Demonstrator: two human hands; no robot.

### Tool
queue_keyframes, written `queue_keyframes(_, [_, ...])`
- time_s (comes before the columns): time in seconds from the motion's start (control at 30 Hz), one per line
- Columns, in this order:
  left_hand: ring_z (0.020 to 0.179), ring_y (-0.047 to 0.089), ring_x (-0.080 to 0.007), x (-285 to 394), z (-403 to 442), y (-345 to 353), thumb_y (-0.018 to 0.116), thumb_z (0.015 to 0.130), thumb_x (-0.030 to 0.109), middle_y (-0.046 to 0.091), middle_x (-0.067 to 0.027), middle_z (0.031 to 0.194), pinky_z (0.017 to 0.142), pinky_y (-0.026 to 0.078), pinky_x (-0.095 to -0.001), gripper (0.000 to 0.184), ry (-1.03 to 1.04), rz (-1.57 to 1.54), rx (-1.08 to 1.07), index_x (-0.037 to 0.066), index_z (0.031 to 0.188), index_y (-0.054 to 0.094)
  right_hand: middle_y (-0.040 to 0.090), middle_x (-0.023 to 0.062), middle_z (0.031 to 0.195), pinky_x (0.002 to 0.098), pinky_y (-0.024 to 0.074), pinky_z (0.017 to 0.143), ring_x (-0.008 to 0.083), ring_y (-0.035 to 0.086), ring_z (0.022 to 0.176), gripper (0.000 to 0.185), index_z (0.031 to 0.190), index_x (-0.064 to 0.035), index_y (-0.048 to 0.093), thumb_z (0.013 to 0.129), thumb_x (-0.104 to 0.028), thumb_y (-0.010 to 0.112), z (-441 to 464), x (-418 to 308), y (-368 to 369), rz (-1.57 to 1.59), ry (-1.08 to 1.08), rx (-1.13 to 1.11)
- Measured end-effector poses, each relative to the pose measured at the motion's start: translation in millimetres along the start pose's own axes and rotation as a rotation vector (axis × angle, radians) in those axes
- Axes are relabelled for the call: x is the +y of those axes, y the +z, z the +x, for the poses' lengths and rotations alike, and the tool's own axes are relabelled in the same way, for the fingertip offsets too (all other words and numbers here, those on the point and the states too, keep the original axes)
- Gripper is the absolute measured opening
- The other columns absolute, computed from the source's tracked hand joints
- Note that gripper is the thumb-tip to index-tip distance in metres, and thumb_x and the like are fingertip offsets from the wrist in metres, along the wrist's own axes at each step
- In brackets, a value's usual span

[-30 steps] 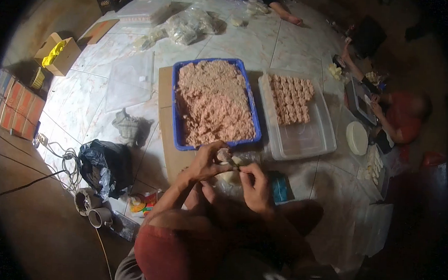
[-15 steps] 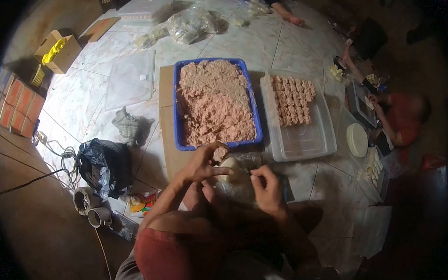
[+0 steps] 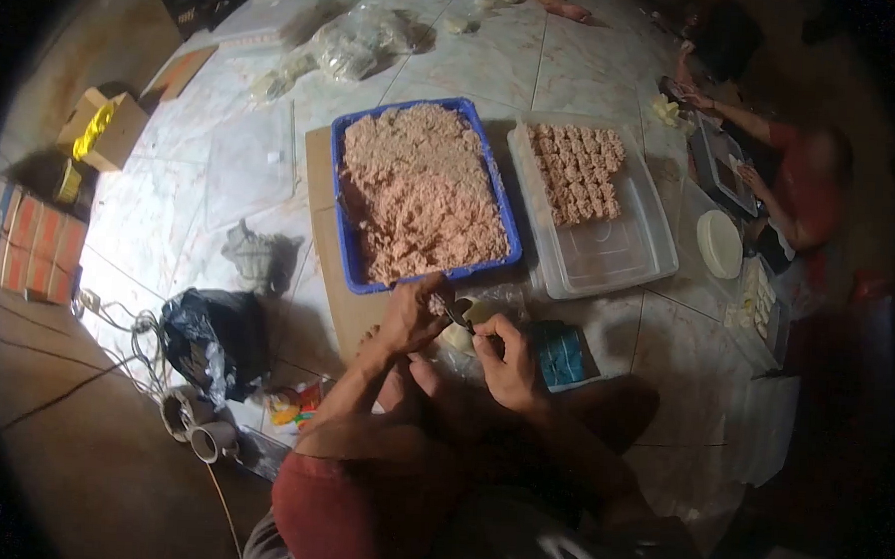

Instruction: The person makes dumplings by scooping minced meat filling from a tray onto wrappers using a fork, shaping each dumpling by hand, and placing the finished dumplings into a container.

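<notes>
My left hand (image 3: pixel 413 316) is closed around a small lump of pink minced meat (image 3: pixel 436 304), just below the near edge of a blue tub (image 3: pixel 344 225). Much of that lump is hidden by the fingers. Close by on the right, my right hand (image 3: pixel 507 362) pinches a thin, dark, narrow tool (image 3: pixel 459 316), whose tip reaches toward the left hand. Its exact kind is hard to make out. A pale round wrapper (image 3: pixel 484 311) shows behind the right fingers. Below the tool lies a pale stack of wrappers (image 3: pixel 458 339) on clear plastic, partly covered by the hands.
Minced meat (image 3: pixel 421 193) fills the tub, which stands on cardboard (image 3: pixel 321 204). Right of it, a clear plastic container (image 3: pixel 608 257) holds rows of meat dumplings (image 3: pixel 577 170). A teal packet (image 3: pixel 561 356) lies near my right knee. Another person (image 3: pixel 806 185) sits at the right.
My right hand has moved left and up, bringing the thin tool close to my left hand. A wrapper now shows behind the right fingers. The view has shifted slightly.
</notes>
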State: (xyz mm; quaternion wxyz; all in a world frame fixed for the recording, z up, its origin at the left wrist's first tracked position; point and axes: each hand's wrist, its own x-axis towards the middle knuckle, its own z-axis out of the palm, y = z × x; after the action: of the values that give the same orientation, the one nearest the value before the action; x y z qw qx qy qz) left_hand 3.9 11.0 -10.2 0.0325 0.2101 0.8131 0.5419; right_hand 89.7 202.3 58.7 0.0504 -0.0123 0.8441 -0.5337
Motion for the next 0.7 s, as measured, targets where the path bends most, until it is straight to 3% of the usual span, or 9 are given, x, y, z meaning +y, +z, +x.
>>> queue_keyframes(0.07, [0.073,0.063,-0.0169,3.7,0.5,-1.8,0.084,0.078,0.013,0.068,-0.0082,0.080,0.067,0.050,-0.0329,0.026,0.056,-0.078,0.041,0.003,0.088,0.063,0.065,0.0133,0.088,0.0349,0.0498,0.073,0.0209,0.064,0.082,0.009,0.100,0.0003,0.059,0.094,-0.006,0.062,4.4,6.3,-3.8,0.043,-0.121,0.066])
queue_keyframes(0.13, [0.072,0.064,-0.0231,26.6,-5.2,-8.8,0.083,0.077,0.012,0.067,-0.0111,0.078,0.066,0.050,-0.0350,0.025,-0.142,-0.337,0.068,0.002,0.087,0.062,0.064,0.0148,0.086,0.0349,0.0496,0.072,0.0219,0.064,0.080,0.009,0.100,0.0004,0.059,0.093,-0.005,0.063,-1.3,-1.8,-12.3,0.101,-0.141,0.212])
queue_keyframes(0.17, [0.074,0.066,-0.0232,24.9,-5.2,-13.9,0.084,0.077,0.012,0.068,-0.0107,0.080,0.068,0.051,-0.0342,0.027,-0.087,-0.078,0.048,0.001,0.090,0.063,0.064,0.0147,0.086,0.0349,0.0493,0.071,0.0214,0.064,0.079,0.008,0.098,0.0001,0.059,0.094,-0.005,0.062,0.1,-0.8,-15.0,0.117,-0.163,0.233])
queue_keyframes(0.33, [0.076,0.064,-0.0148,19.7,8.3,-7.4,0.086,0.077,0.015,0.068,-0.0084,0.081,0.069,0.051,-0.0301,0.030,0.114,-0.068,0.037,0.002,0.093,0.064,0.058,0.0073,0.082,0.0300,0.0469,0.076,0.0145,0.057,0.081,0.009,0.098,0.0012,0.058,0.096,-0.006,0.062,4.8,7.1,-0.4,0.083,-0.133,0.101])
queue_keyframes(0.4, [0.076,0.066,-0.0177,20.8,-3.4,-11.9,0.086,0.076,0.016,0.069,-0.0108,0.083,0.069,0.051,-0.0309,0.032,0.109,-0.374,0.139,0.002,0.094,0.064,0.060,0.0096,0.083,0.0328,0.0479,0.076,0.0183,0.059,0.080,0.009,0.097,0.0012,0.057,0.094,-0.005,0.062,-1.8,0.6,-10.3,0.258,-0.113,0.223])
queue_keyframes(0.53, [0.075,0.064,-0.0153,27.8,4.8,-15.5,0.087,0.077,0.016,0.070,-0.0066,0.084,0.069,0.052,-0.0305,0.030,-0.144,0.106,-0.055,0.002,0.093,0.065,0.062,0.0137,0.085,0.0348,0.0481,0.075,0.0252,0.062,0.079,0.006,0.096,-0.0010,0.058,0.092,-0.003,0.062,4.8,11.6,7.3,0.044,-0.237,0.133])
queue_keyframes(0.6, [0.080,0.063,-0.0145,19.3,6.3,-12.8,0.085,0.078,0.019,0.070,-0.0061,0.088,0.071,0.051,-0.0305,0.032,-0.093,0.034,-0.021,0.001,0.095,0.064,0.062,0.0161,0.085,0.0370,0.0485,0.075,0.0314,0.063,0.081,0.007,0.098,-0.0016,0.060,0.091,-0.003,0.061,26.4,5.4,5.0,-0.028,-0.259,0.205])
queue_keyframes(0.67, [0.088,0.063,-0.0159,28.7,0.4,-10.9,0.083,0.080,0.022,0.068,-0.0083,0.094,0.076,0.051,-0.0309,0.037,-0.229,-0.424,0.018,-0.001,0.102,0.063,0.065,0.0168,0.096,0.0404,0.0497,0.078,0.0346,0.064,0.089,0.012,0.102,-0.0011,0.062,0.090,-0.003,0.061,54.0,-14.5,-7.7,-0.012,-0.232,0.261])
queue_keyframes(0.7, [0.098,0.063,-0.0165,17.3,-1.5,-13.5,0.080,0.083,0.020,0.067,-0.0108,0.105,0.081,0.051,-0.0304,0.044,-0.235,-0.304,-0.031,-0.003,0.115,0.059,0.064,0.0172,0.102,0.0420,0.0500,0.079,0.0353,0.064,0.092,0.015,0.105,-0.0016,0.063,0.091,-0.006,0.061,70.4,-15.4,-14.8,-0.161,-0.334,0.208])
